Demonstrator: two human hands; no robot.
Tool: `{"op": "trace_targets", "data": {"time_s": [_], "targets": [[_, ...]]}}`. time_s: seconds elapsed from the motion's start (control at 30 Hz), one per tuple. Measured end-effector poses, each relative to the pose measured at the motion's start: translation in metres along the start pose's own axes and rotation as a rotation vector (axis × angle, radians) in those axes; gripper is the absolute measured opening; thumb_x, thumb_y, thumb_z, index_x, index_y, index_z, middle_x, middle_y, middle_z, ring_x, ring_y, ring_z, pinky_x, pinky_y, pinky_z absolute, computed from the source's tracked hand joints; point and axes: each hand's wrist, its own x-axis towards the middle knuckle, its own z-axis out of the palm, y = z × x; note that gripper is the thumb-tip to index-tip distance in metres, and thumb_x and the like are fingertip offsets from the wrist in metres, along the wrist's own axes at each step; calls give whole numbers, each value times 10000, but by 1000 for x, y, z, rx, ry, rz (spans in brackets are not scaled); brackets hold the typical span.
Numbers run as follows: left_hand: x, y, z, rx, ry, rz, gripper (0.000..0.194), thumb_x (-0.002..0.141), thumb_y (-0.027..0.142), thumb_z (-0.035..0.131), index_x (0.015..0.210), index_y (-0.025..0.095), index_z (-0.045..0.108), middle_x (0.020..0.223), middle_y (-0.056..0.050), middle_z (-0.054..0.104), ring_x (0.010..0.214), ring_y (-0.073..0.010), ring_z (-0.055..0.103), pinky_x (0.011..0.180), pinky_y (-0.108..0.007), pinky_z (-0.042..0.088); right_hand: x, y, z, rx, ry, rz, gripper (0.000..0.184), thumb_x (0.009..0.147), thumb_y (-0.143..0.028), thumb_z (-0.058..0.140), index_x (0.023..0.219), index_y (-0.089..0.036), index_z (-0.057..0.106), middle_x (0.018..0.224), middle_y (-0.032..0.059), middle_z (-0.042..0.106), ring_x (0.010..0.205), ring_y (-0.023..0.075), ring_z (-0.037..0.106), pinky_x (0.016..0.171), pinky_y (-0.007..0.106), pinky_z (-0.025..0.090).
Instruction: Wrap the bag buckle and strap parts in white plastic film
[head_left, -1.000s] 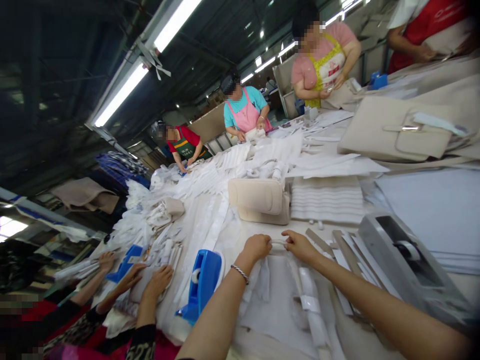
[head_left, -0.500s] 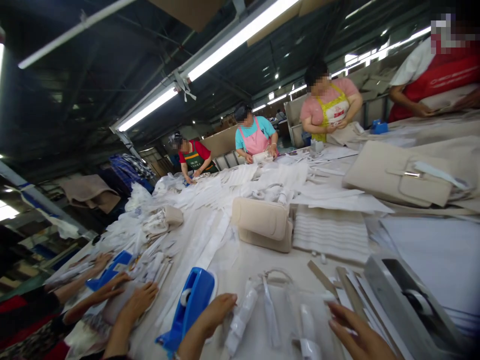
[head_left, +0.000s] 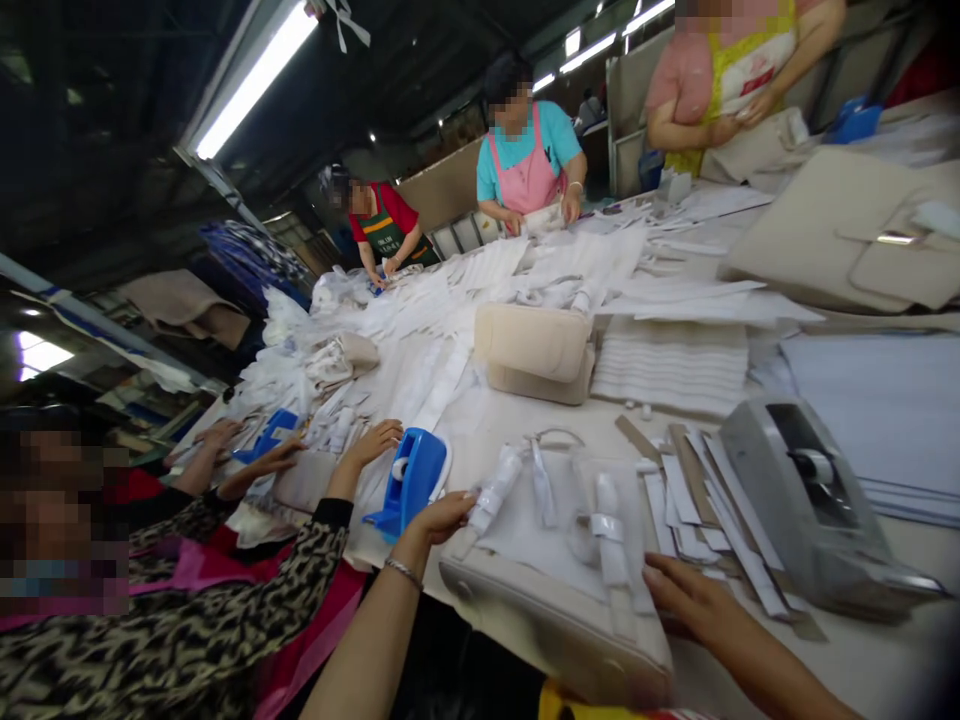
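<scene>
A beige handbag [head_left: 555, 632] lies at the table's near edge, with thin white packing sheet over its upper face. Its strap parts are wrapped in white: one wrapped strap [head_left: 496, 488] on the left, another wrapped strap [head_left: 609, 530] on the right. My left hand [head_left: 444, 517], a bracelet at its wrist, reaches to the left wrapped strap, fingers stretched out, fingertips at its edge. Along the bag's right side rests my right hand [head_left: 686, 598], fingers extended and slightly apart. Neither hand appears to grip anything. The fingers' undersides are hidden.
Left of the bag stands a blue tape dispenser [head_left: 411, 485]; at right, a grey tape dispenser [head_left: 806, 500] beside cardboard strips [head_left: 709, 480]. Another beige bag [head_left: 534, 345] sits ahead. A co-worker in a leopard-print sleeve [head_left: 255, 610] works close at left. Several others work across the table.
The view has tilted down, showing more of the handbag's near side. My hands stay on either side of it. The neighbouring co-worker's hand has moved toward the blue tape dispenser.
</scene>
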Motion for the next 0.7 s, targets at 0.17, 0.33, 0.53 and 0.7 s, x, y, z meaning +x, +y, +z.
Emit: {"op": "trace_targets", "data": {"time_s": [0.17,0.33,0.53,0.7], "targets": [[2,-1,-1,-228,-82,-99,428,536,443,685,789,110,597,628,1,577,640,-114,528,688,-275,438,-13,-5,8,101,-19,92,610,658,-498,591,1136,-141,463,1166,120,522,1013,243,527,777,302,495],[-6,5,9,-256,-95,-65,344,689,454,555,686,112,597,540,-9,554,616,-135,544,615,-273,454,-24,-15,13,276,-144,111,436,648,-426,645,981,-151,586,1068,91,591,1004,228,532,839,295,462],[-28,12,12,-197,-58,2,359,775,440,453,649,141,607,521,-6,535,653,-126,557,595,-241,453,-34,-11,11,323,-127,64,481,639,-443,632,1035,-176,573,1181,78,518,1132,241,425,920,322,403],[-42,11,6,213,220,267,359,779,434,430,690,163,648,548,-33,590,702,-184,599,593,-292,489,-36,0,8,128,-137,-111,637,679,-526,561,1196,-167,465,1316,83,362,1217,230,304,1029,340,246]]}}
